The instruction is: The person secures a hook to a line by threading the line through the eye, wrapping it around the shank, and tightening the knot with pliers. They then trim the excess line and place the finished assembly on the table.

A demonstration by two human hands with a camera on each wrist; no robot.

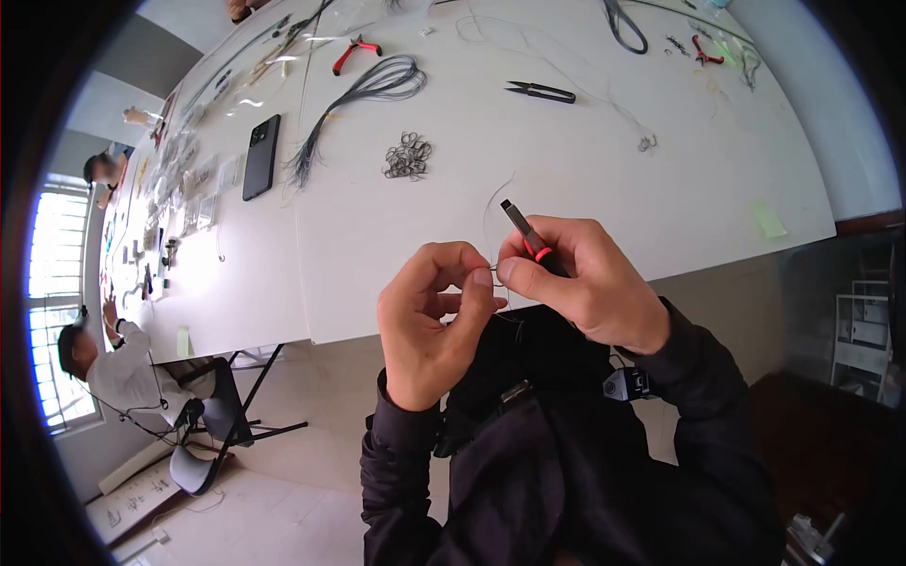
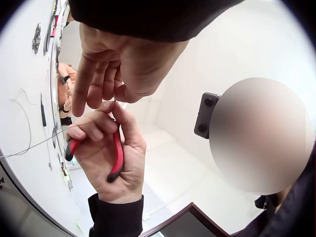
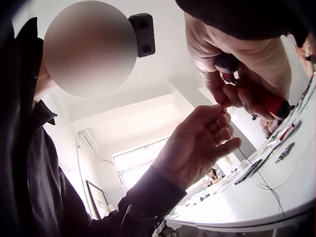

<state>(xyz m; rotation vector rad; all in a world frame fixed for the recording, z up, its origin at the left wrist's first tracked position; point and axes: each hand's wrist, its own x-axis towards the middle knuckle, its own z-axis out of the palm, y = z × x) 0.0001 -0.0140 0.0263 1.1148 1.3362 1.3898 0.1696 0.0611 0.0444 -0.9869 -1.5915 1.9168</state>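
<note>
At the far left, at about half past eight from the meeting fingertips in the head view, a seated person (image 1: 132, 373) is seen beside the white table (image 1: 349, 274). A dark phone (image 1: 262, 158) is laid at ten o'clock. At eleven o'clock lies a pile of small wire loops (image 1: 408, 156), placed, it seems, where single pieces can be picked out; beyond it, in much the same direction, are a bundle of grey cords (image 1: 382, 80) and a pair of red-handled pliers (image 1: 357, 54).

By the left hand (image 1: 425, 325), a small dark piece (image 1: 493, 270) is pinched between thumb and index fingertip, above the table's near edge; it is perhaps one of the wire loops, though too little of it is uncovered to be sure. The other left fingers are loosely bent and a little spread, probably so that they are out of the way. A fine line (image 1: 487, 212) rises from the join towards one o'clock, and in the left wrist view it is seen crossing the right fingers.

By the right hand (image 1: 595, 283), a red-and-black tool (image 2: 117, 153) is held across the palm under curled fingers, its handles apart, presumably so that thumb and index can be used beside the left fingertips; whether they pinch the line cannot be told.

Black snips (image 1: 543, 91) are laid at half past twelve, apparently within reach. A green sticky note (image 1: 768, 220) is seen farthest right, between two and three o'clock.
</note>
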